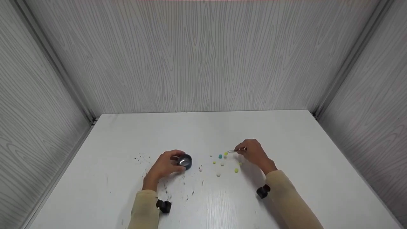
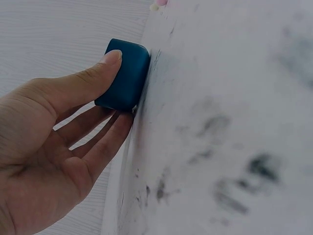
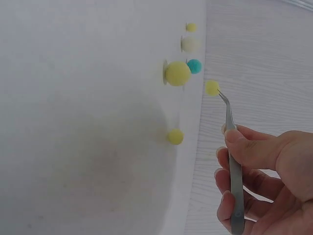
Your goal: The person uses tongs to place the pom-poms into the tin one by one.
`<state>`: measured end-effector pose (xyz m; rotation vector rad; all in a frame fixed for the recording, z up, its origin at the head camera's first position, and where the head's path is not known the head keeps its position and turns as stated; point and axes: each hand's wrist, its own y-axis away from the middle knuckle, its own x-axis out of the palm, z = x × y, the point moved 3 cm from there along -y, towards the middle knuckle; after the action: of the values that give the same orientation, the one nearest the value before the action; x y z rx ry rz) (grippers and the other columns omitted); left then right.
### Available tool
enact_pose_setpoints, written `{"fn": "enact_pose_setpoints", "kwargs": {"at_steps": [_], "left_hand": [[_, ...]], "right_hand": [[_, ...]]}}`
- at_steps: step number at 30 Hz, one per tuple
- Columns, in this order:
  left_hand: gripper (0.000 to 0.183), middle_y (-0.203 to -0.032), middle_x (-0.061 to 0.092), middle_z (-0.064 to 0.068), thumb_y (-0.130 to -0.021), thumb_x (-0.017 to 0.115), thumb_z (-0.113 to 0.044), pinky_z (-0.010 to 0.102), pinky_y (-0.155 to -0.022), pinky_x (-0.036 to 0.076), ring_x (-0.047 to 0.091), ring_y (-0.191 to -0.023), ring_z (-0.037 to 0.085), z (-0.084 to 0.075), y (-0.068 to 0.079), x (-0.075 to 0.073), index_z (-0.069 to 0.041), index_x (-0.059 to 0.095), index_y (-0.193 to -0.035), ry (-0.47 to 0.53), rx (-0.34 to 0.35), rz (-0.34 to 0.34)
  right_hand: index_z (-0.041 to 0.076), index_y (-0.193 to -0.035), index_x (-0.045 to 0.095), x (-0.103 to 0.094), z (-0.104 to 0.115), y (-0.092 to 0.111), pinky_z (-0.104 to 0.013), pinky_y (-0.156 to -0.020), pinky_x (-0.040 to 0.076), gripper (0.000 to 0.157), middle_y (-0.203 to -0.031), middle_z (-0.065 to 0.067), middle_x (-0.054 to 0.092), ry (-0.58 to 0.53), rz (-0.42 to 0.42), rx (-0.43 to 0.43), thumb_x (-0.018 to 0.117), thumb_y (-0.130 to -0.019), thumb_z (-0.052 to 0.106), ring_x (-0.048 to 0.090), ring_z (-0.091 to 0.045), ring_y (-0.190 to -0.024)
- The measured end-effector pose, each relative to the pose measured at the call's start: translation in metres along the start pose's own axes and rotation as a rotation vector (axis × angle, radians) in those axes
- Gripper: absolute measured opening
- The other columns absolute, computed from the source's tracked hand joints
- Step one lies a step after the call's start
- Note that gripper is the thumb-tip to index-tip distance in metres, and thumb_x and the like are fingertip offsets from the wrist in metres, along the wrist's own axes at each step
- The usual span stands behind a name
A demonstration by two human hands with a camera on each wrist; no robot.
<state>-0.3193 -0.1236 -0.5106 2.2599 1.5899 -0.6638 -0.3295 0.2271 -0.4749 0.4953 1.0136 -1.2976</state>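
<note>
My left hand grips a small blue cup with a shiny metal inside, thumb on one side and fingers on the other; it sits at the white tabletop, its mouth visible in the head view. In my right hand are metal tweezers with bent tips, pinched between thumb and fingers. A yellow pompom is caught at their tips, raised off the table. Below and around it lie a teal pompom, a larger yellow pompom and several small white and yellow ones.
Dark smudges and specks mark the white table around the left hand. Wood-grain panels enclose the table at the back and both sides. A black wrist camera hangs by the right sleeve.
</note>
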Motion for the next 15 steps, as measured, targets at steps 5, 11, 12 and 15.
{"fn": "enact_pose_setpoints", "kwargs": {"at_steps": [5, 11, 12, 15], "left_hand": [[0.056, -0.132, 0.068, 0.017, -0.081, 0.086, -0.006, 0.057, -0.11, 0.049, 0.064, -0.126, 0.038, 0.001, -0.001, 0.0, -0.008, 0.066, -0.133, 0.002, -0.012, -0.003], [0.058, -0.133, 0.068, 0.016, -0.08, 0.086, -0.007, 0.057, -0.11, 0.048, 0.064, -0.126, 0.038, 0.002, 0.0, 0.0, -0.009, 0.066, -0.134, 0.008, -0.028, -0.003], [0.058, -0.133, 0.068, 0.016, -0.08, 0.086, -0.006, 0.057, -0.11, 0.049, 0.063, -0.126, 0.038, 0.002, 0.0, 0.0, -0.009, 0.066, -0.134, 0.011, -0.025, 0.001], [0.058, -0.134, 0.067, 0.017, -0.082, 0.085, -0.006, 0.056, -0.108, 0.05, 0.063, -0.126, 0.039, 0.001, 0.0, -0.002, -0.007, 0.065, -0.135, 0.015, -0.007, 0.013]], "right_hand": [[0.008, -0.095, 0.084, 0.003, 0.007, -0.004, -0.032, -0.069, 0.05, 0.011, -0.088, -0.008, 0.076, -0.027, 0.001, 0.016, 0.077, -0.089, 0.001, 0.061, -0.017, -0.077], [0.008, -0.096, 0.084, 0.009, 0.017, -0.006, -0.032, -0.069, 0.05, 0.012, -0.09, -0.008, 0.076, -0.051, 0.027, 0.017, 0.076, -0.09, 0.001, 0.061, -0.016, -0.078], [0.009, -0.096, 0.084, 0.01, 0.018, -0.007, -0.031, -0.069, 0.05, 0.013, -0.09, -0.008, 0.076, -0.057, 0.028, 0.018, 0.076, -0.09, 0.001, 0.061, -0.016, -0.078], [0.009, -0.096, 0.084, 0.011, 0.023, -0.01, -0.03, -0.069, 0.049, 0.013, -0.091, -0.008, 0.076, -0.067, 0.025, 0.021, 0.075, -0.09, 0.001, 0.059, -0.016, -0.078]]}}
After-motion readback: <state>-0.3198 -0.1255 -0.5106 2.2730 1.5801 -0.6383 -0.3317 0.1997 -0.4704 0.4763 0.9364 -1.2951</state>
